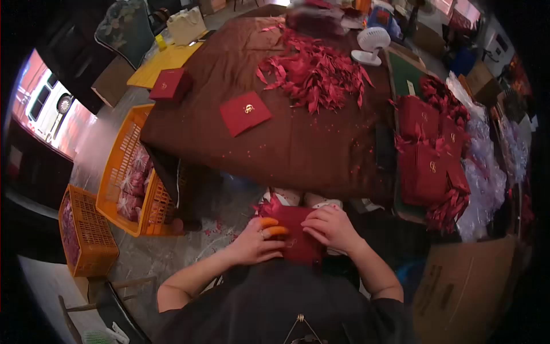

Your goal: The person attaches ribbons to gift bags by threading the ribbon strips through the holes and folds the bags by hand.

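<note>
A dark red gift bag (pixel 301 229) with a faint gold mark lies on my lap; whether it is a bag or a flat box is hard to make out. My left hand (pixel 258 241) grips its left side, with orange covers on two fingers and a ring. Over the upper right edge, my right hand (pixel 332 228) has its fingers curled and pressed together on the red surface. Red ribbon ends (pixel 271 207) stick out by my left fingertips. What lies under the fingers is hidden.
Ahead, a brown-covered table (pixel 258 149) bears a red ribbon heap (pixel 321 71), a red card-like piece (pixel 245 113), a red box (pixel 170 84) and a white fan (pixel 372 43). Red bags (pixel 429 166) fill a carton at right. Orange crates (pixel 123 155) stand left; a cardboard box (pixel 464 286) is near right.
</note>
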`<state>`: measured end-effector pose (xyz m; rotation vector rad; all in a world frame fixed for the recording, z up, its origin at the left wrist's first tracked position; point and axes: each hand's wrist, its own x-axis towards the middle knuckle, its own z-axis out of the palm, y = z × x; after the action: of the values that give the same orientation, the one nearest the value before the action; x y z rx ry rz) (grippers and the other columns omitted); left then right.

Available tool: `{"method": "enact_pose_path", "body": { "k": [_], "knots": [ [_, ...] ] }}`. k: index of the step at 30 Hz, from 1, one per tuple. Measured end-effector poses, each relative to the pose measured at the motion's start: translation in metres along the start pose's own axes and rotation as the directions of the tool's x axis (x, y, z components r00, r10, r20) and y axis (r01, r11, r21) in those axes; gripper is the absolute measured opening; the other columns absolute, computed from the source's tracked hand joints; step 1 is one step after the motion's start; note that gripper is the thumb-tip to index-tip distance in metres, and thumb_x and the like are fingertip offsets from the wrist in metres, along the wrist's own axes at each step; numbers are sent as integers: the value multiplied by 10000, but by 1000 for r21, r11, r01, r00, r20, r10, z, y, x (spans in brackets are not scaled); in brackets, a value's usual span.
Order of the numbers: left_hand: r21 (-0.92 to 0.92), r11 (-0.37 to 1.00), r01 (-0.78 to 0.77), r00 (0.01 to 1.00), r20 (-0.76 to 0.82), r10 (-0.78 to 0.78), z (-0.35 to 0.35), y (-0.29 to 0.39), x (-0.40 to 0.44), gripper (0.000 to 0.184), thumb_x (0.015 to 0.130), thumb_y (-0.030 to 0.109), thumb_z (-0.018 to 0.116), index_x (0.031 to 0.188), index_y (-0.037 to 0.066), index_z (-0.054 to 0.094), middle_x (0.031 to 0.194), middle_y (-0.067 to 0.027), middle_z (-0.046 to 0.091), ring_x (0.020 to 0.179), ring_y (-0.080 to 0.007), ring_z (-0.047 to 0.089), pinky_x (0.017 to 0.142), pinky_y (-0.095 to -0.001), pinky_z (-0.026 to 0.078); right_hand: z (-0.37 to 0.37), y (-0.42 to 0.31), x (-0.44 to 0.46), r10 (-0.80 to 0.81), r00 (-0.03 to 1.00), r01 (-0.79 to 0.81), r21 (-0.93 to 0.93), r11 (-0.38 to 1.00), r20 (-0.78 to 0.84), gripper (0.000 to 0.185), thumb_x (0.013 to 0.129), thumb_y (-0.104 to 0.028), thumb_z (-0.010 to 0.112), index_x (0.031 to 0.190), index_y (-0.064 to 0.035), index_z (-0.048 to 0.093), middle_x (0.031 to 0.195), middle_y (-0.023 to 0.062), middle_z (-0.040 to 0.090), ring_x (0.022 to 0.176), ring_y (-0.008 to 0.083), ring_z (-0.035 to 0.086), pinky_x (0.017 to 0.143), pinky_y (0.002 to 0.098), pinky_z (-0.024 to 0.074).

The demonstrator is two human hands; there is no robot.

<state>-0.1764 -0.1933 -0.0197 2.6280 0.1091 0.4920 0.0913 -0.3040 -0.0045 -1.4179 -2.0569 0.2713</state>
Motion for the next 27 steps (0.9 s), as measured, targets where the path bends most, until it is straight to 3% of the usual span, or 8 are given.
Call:
{"method": "enact_pose_path", "body": {
  "k": [2,7,10,14,18,22,24,27],
  "knots": [
    [-66,998,-24,972,-236,8,-19,-10,13,179,736,172,832,880,143,730,1014,-5,691,1026,-262,614,881,-434,452,-1,11,18,-38,996,36,-27,999,-81,99,846,-182,751,931,-133,744,946,15,690,912,205,631,814,352,464],
    [255,895,365,841,-504,-199,-80,-99,73,269,803,212,772,1040,103,706,1161,-119,664,1159,-355,570,980,-481,454,-11,65,70,142,925,-131,54,990,-352,100,800,-89,763,897,-103,742,911,34,696,851,236,660,760,349,494],
    [375,710,596,792,-421,-442,-86,-178,94,500,878,386,709,1291,116,635,1450,-180,515,1364,-413,420,1090,-498,391,-20,114,100,236,857,-255,22,967,-459,135,830,-107,734,964,-92,723,966,58,685,920,282,638,801,395,513],
    [433,727,533,845,-324,-426,-63,-250,101,641,903,565,616,1364,119,604,1461,-185,506,1366,-419,417,1128,-506,338,-30,178,138,176,844,-300,-175,938,-506,223,810,-56,706,1030,-95,714,983,71,657,931,290,633,800,396,526],
    [515,629,583,811,-313,-494,-45,-200,114,631,902,578,601,1317,103,638,1322,-193,581,1197,-371,512,1012,-524,393,-23,220,177,-25,932,-111,-352,929,-361,281,795,-47,658,1055,-144,705,1035,63,603,960,301,589,819,420,501],
    [507,652,564,819,-245,-519,-11,-130,132,605,904,575,603,1254,85,660,1139,-179,608,1060,-351,551,888,-497,441,-8,238,188,-23,991,-65,-624,779,-132,282,792,-83,660,1054,-178,699,1024,48,580,972,258,562,844,385,462],
    [417,723,551,828,-171,-533,-5,-104,141,531,909,479,657,1256,78,654,1096,-172,602,1034,-356,575,858,-483,476,-9,239,185,-30,986,-80,-617,782,-167,200,798,-105,684,986,-169,708,1043,45,586,981,258,566,837,395,465],
    [204,861,465,885,-122,-449,-22,-114,144,484,881,357,720,1263,69,646,1119,-156,604,1055,-358,569,889,-496,482,-25,221,175,11,905,-136,-265,955,-425,142,825,-135,728,967,-127,732,1092,50,624,1066,255,584,871,403,479]
  ]
}}
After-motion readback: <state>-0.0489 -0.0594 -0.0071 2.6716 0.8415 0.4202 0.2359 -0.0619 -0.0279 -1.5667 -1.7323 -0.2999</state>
